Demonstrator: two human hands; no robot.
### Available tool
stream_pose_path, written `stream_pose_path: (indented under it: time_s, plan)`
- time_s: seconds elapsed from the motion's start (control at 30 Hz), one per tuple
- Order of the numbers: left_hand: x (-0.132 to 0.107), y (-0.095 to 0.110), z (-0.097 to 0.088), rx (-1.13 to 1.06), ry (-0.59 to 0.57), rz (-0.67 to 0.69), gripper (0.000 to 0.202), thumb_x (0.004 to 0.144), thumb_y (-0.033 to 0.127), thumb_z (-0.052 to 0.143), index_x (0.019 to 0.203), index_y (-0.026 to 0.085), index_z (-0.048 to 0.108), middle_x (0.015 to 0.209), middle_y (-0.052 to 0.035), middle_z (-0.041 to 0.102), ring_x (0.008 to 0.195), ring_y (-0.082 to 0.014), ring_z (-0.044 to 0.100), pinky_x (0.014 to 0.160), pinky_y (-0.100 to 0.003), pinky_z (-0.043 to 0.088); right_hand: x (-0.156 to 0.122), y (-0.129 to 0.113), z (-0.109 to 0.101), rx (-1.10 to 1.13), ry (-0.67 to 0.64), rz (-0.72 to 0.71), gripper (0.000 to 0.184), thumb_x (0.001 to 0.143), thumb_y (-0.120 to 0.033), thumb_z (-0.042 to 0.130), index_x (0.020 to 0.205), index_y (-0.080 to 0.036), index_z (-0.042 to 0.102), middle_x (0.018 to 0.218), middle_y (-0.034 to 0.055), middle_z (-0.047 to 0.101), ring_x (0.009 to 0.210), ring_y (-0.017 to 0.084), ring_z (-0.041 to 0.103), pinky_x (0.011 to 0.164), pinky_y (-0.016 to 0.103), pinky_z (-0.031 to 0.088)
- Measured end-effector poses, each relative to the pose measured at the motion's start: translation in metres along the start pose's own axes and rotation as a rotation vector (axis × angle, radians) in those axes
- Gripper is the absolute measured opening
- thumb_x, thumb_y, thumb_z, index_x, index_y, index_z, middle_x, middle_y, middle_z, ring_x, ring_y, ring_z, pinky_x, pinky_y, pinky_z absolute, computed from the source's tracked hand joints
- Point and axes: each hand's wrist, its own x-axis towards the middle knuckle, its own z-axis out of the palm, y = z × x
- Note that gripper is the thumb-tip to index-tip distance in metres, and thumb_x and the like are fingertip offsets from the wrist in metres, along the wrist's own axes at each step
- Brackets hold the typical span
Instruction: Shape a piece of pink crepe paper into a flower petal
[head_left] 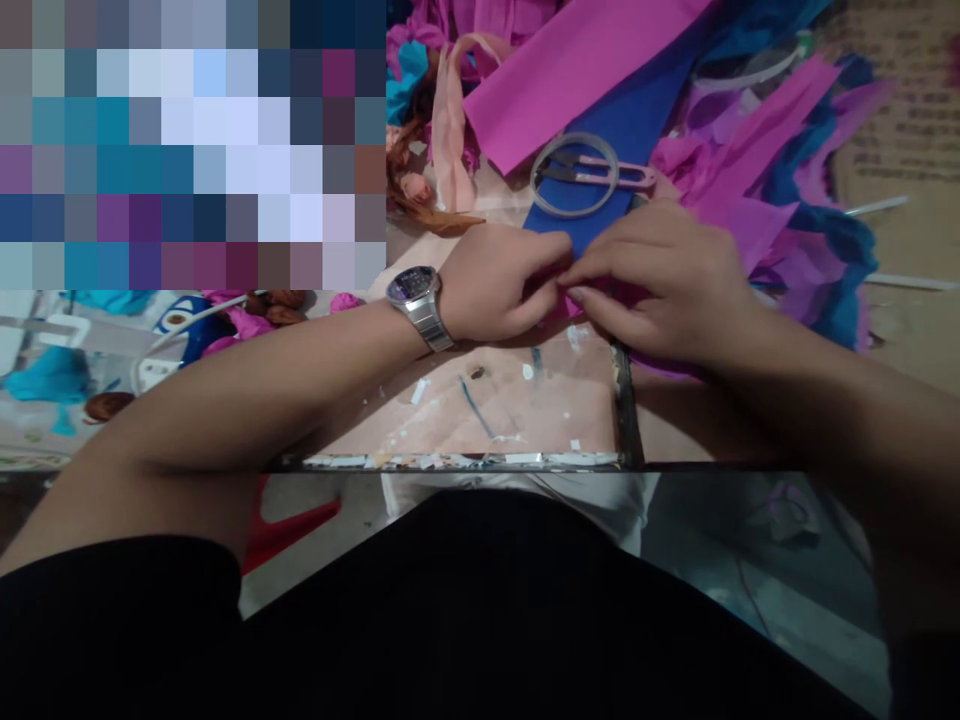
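My left hand [499, 280], with a metal watch [417, 300] on its wrist, and my right hand [660, 285] meet over a glass tabletop [480, 420]. Both pinch a small piece of magenta paper [600, 298], which shows only between and under the fingers. The fingertips of the two hands touch each other. A blue paper sheet [622, 130] lies just behind the hands.
A clear tape ring [574, 175] and small pink-handled snips [607, 172] lie on the blue sheet. A large magenta sheet [570, 70] and heaps of magenta and blue paper scraps [795, 210] fill the back and right. Teal scraps [52, 375] lie at left.
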Motion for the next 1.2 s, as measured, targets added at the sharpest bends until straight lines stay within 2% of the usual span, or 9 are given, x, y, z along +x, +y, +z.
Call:
stream_pose_path:
  time_s: [0.17,0.37,0.47,0.6,0.77,0.97,1.2]
  plan:
    - [0.001,0.003,-0.002,0.036,-0.032,-0.001,0.021,0.104,0.04,0.053,0.101,0.029,0.071,0.073,-0.004,0.069,0.078,-0.026,0.07,0.073,-0.046,0.049,-0.001,0.003,0.003,-0.003,0.009,-0.04,0.022,0.104,-0.053,0.073,0.116,-0.039,0.085,0.116,0.0041,0.087,0.118,0.032,0.08,0.115,0.057,0.061]
    - [0.0,0.007,-0.004,0.045,-0.025,-0.002,0.021,0.104,0.039,0.054,0.097,0.028,0.071,0.072,-0.005,0.068,0.073,-0.0251,0.067,0.072,-0.043,0.045,-0.002,-0.001,0.001,-0.057,0.026,-0.069,0.025,0.11,-0.045,0.065,0.122,-0.036,0.085,0.115,0.0039,0.088,0.115,0.03,0.082,0.11,0.055,0.064]
    - [0.001,0.007,-0.003,0.054,-0.033,-0.003,0.027,0.102,0.038,0.051,0.102,0.027,0.075,0.074,-0.0057,0.07,0.074,-0.026,0.069,0.071,-0.042,0.043,0.0,-0.004,-0.002,-0.11,-0.031,-0.09,0.026,0.112,-0.039,0.062,0.122,-0.031,0.084,0.112,0.0055,0.088,0.112,0.028,0.082,0.107,0.049,0.063]
    - [0.002,0.006,-0.002,0.065,-0.058,-0.01,0.033,0.103,0.042,0.05,0.108,0.026,0.079,0.08,-0.0084,0.076,0.078,-0.0276,0.071,0.073,-0.041,0.043,0.001,-0.006,-0.004,-0.115,-0.099,-0.019,0.022,0.111,-0.04,0.065,0.122,-0.031,0.082,0.105,0.0052,0.087,0.104,0.027,0.081,0.098,0.042,0.063]
    - [0.003,0.007,-0.004,0.08,-0.08,-0.022,0.038,0.104,0.045,0.047,0.107,0.026,0.08,0.085,-0.0101,0.081,0.077,-0.0271,0.072,0.072,-0.042,0.04,0.0,-0.006,-0.003,-0.093,-0.135,0.024,0.02,0.108,-0.039,0.068,0.123,-0.032,0.079,0.106,0.0044,0.086,0.1,0.028,0.08,0.09,0.041,0.06]
    - [0.004,0.005,-0.005,0.117,-0.126,-0.009,0.032,0.105,0.043,0.049,0.109,0.03,0.078,0.091,-0.009,0.084,0.083,-0.0268,0.072,0.075,-0.043,0.042,0.001,-0.007,-0.004,-0.115,-0.174,0.006,0.021,0.105,-0.032,0.068,0.125,-0.029,0.077,0.106,0.0053,0.085,0.099,0.026,0.078,0.086,0.039,0.055]
    - [0.004,0.005,-0.003,0.078,-0.087,0.008,0.033,0.103,0.043,0.05,0.103,0.028,0.079,0.084,-0.0086,0.081,0.079,-0.0268,0.071,0.073,-0.044,0.042,0.002,-0.011,-0.007,-0.116,-0.189,0.032,0.02,0.105,-0.03,0.067,0.123,-0.03,0.075,0.105,0.005,0.084,0.099,0.028,0.078,0.085,0.041,0.056]
